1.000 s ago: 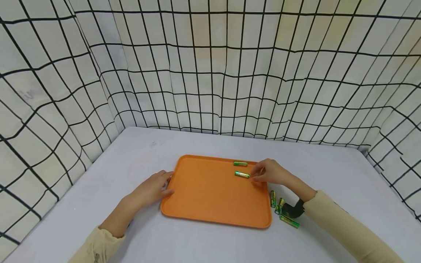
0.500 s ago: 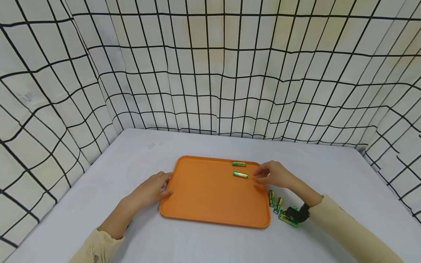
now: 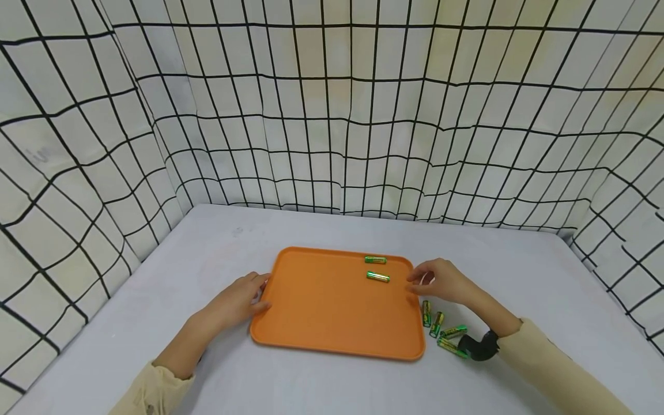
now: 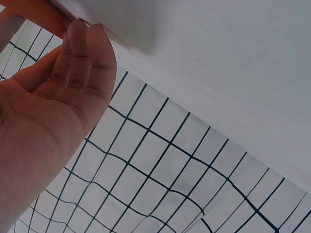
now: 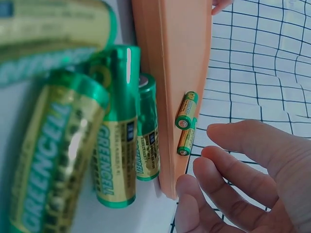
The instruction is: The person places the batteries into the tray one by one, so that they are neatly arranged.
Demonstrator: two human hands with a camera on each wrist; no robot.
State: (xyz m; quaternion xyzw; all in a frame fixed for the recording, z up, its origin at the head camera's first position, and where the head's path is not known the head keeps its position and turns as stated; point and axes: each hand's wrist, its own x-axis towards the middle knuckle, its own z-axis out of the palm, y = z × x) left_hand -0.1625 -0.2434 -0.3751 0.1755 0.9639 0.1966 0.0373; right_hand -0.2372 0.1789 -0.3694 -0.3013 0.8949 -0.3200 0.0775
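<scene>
An orange tray (image 3: 332,311) lies on the table with two green-and-gold batteries inside, a far battery (image 3: 376,260) near the back rim and a nearer battery (image 3: 377,277) just in front. My left hand (image 3: 241,297) holds the tray's left edge between thumb and fingers; the left wrist view shows the fingertips against the orange rim (image 4: 46,17). Over the tray's right rim is my right hand (image 3: 443,282), fingers loosely bent and nothing between them. In the right wrist view its thumb and fingers (image 5: 238,179) are apart, close to the two tray batteries (image 5: 187,109).
Several more batteries lie on the white table just right of the tray, among them an upright-lying battery (image 3: 426,313) and a slanted battery (image 3: 452,347) near the black wrist strap (image 3: 479,346). A white wall with black grid netting (image 3: 332,115) encloses the table's back and sides.
My right hand has drawn back to the right, away from the nearer battery in the tray, to the rim. More of the loose batteries show beside the wrist. The left hand stays put.
</scene>
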